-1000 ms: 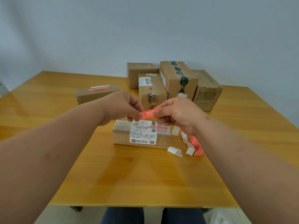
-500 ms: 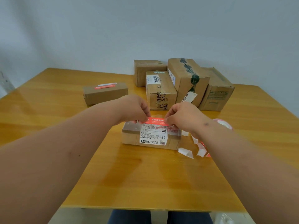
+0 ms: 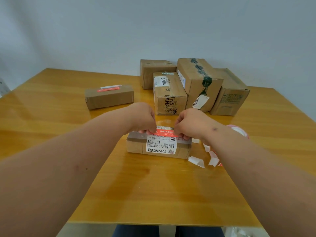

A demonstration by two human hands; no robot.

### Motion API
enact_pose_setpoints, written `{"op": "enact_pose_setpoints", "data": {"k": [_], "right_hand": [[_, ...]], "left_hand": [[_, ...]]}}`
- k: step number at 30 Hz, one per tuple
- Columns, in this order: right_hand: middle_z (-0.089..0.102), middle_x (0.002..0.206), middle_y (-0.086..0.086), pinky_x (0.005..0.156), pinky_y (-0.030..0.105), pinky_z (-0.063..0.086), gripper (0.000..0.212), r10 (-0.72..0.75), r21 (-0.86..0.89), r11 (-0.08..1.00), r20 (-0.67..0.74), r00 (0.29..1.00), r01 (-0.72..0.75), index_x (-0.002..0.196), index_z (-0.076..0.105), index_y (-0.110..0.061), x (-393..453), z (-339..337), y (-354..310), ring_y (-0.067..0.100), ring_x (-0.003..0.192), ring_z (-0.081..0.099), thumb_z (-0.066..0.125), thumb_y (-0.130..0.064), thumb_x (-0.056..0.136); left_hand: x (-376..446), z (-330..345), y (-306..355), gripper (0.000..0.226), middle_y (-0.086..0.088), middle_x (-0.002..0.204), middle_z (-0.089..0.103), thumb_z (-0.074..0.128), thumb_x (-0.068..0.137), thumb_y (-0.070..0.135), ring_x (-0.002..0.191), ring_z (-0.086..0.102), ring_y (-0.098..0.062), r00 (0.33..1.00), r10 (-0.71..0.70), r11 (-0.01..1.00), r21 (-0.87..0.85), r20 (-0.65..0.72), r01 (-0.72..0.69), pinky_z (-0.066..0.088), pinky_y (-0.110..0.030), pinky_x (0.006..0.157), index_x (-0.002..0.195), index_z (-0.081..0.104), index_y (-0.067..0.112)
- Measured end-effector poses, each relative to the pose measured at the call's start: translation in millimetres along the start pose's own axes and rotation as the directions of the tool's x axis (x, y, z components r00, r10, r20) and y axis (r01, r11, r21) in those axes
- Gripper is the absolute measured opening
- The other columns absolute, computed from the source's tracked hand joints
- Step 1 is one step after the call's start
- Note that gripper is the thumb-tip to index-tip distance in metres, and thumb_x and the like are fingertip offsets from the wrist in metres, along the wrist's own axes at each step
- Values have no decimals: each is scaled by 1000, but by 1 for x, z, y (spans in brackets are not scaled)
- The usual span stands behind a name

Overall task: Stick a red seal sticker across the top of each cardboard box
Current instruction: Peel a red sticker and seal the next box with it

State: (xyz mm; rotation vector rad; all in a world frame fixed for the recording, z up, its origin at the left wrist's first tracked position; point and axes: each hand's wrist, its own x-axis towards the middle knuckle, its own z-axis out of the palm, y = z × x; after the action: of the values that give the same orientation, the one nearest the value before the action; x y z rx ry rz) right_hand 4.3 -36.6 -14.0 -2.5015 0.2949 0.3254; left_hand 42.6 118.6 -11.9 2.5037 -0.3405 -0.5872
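Note:
A low cardboard box [image 3: 136, 145] with a white shipping label lies in the middle of the table. A red seal sticker [image 3: 165, 133] stretches across its top. My left hand [image 3: 142, 119] pinches the sticker's left end and my right hand [image 3: 189, 123] pinches its right end, both with fingers curled down onto the box top. Whether the sticker lies flat on the box I cannot tell. To the back left sits another box [image 3: 109, 96] with a red sticker [image 3: 108, 89] on its top.
Several unsealed cardboard boxes [image 3: 196, 86] are grouped at the back of the wooden table [image 3: 153, 194]. A roll of red stickers [image 3: 238, 131] and white backing scraps [image 3: 196, 161] lie right of the middle box, partly behind my right forearm.
Both hands came down from above the box with the red sticker and spread apart, drawing it out along the box top. The camera view shifted closer.

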Motion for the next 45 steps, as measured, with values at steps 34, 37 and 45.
{"op": "enact_pose_setpoints", "data": {"k": [34,37,45], "right_hand": [[65,90,0,67,29,54,13,-71,-379,924,-13,997,61,91,63,-19,9,-9,-1,15,83,62,62,-28,83],[62,95,1,71,30,52,14,-83,-323,944,-44,996,64,95,61,-17,8,-9,4,16,87,58,54,-24,86],[62,105,0,74,30,51,23,-41,-284,958,-5,999,38,107,60,-19,7,1,10,16,95,58,60,-35,90]], "left_hand": [[-4,-4,-4,25,-10,80,71,72,85,24,64,56,-19,998,-60,984,171,-2,59,46,-25,60,96,67,3],[0,-3,-6,14,-10,89,68,65,86,15,75,57,-21,998,-49,989,137,-49,55,49,-31,69,97,65,6],[4,11,-7,22,0,93,58,67,88,32,86,52,-18,987,-9,973,226,-162,46,45,-29,70,97,52,18]]}}
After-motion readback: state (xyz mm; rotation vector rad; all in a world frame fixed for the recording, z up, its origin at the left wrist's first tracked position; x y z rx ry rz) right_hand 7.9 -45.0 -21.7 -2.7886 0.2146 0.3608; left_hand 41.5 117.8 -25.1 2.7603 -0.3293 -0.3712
